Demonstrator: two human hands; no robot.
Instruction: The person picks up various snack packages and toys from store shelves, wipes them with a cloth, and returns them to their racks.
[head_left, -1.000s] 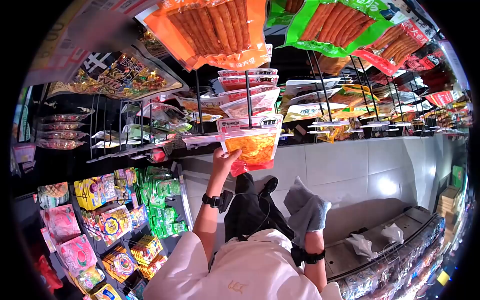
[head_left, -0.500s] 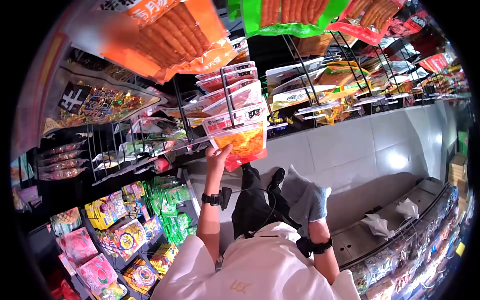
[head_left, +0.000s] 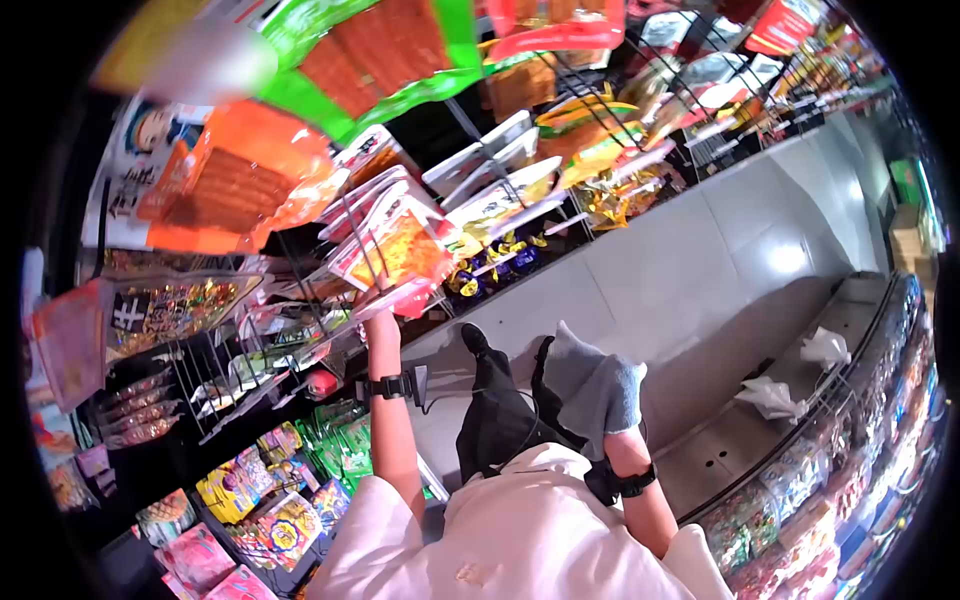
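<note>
Handling is judged to be at an early stage. Contact is made with the front pouch, a flat plastic packet with a white top, orange-yellow front and red base (head_left: 405, 245). It is positioned at the front of its row on the black wire rack, directly above the left hand (head_left: 378, 303). The pouch is not separated from the row. The grey fabric cloth (head_left: 578, 372) is held low, well apart from the pouch; no contact between them is made. The remaining extent cannot be determined.

Finger state, left: fingers appear clamped on the pouch's lower edge; the far fingertips are hidden. Finger state, right: the right hand (head_left: 622, 400) is covered by the cloth; finger spacing cannot be told.

Count: hands, two; cloth, one; gripped pouch, one, with several similar packets stacked behind, exact number obscured; large sausage packs, three (orange (head_left: 235, 180), green (head_left: 375, 60), red (head_left: 555, 25)); crumpled white bags (head_left: 770, 398), two; black wrist straps (head_left: 390, 387), two.
</note>
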